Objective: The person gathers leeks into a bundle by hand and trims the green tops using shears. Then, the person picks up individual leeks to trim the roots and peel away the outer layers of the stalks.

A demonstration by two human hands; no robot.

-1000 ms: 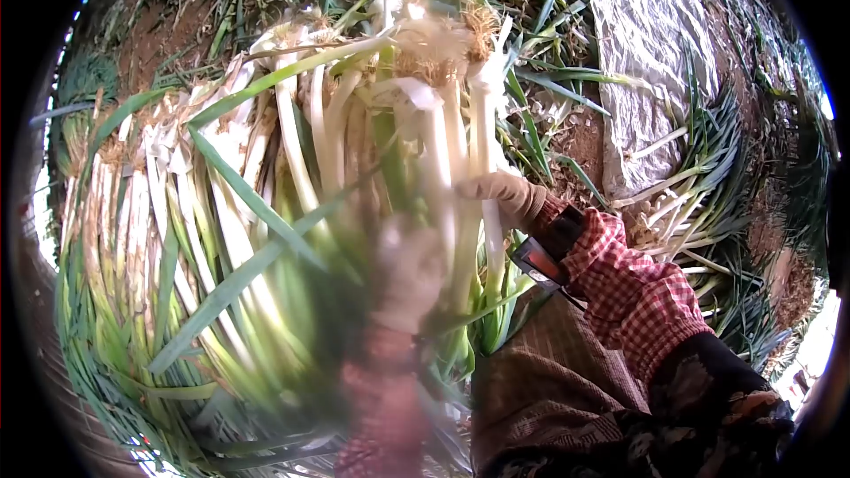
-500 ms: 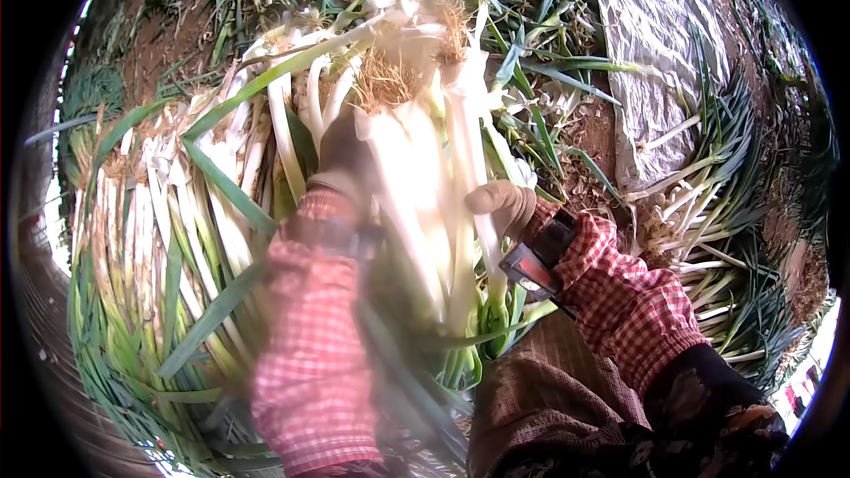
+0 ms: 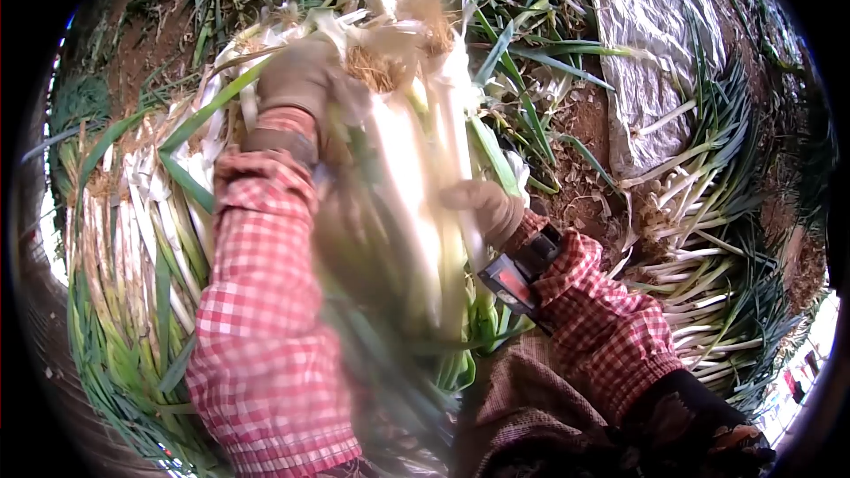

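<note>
A bunch of thick white leek stalks (image 3: 412, 186) with brown roots at the top lies at the centre, partly blurred. My left hand (image 3: 301, 80), in a brownish glove, is at the upper left of this bunch, over other white stalks; motion smears its fingers. My right hand (image 3: 482, 205), also gloved, rests against the right side of the bunch, its fingers reaching over the stalks. Whether they close round them is unclear. The lower part of the bunch turns green and is blurred beside my left sleeve.
More leeks (image 3: 133, 239) lie in a row at the left. Thinner green-topped stalks (image 3: 708, 292) are piled at the right, below a silvery plastic sheet (image 3: 655, 53). Loose green leaves (image 3: 522, 62) are scattered over brown soil (image 3: 584, 133) at the top.
My left hand has moved up and to the left, away from the bunch's left side. My right hand has shifted slightly left, with its fingers over the stalks.
</note>
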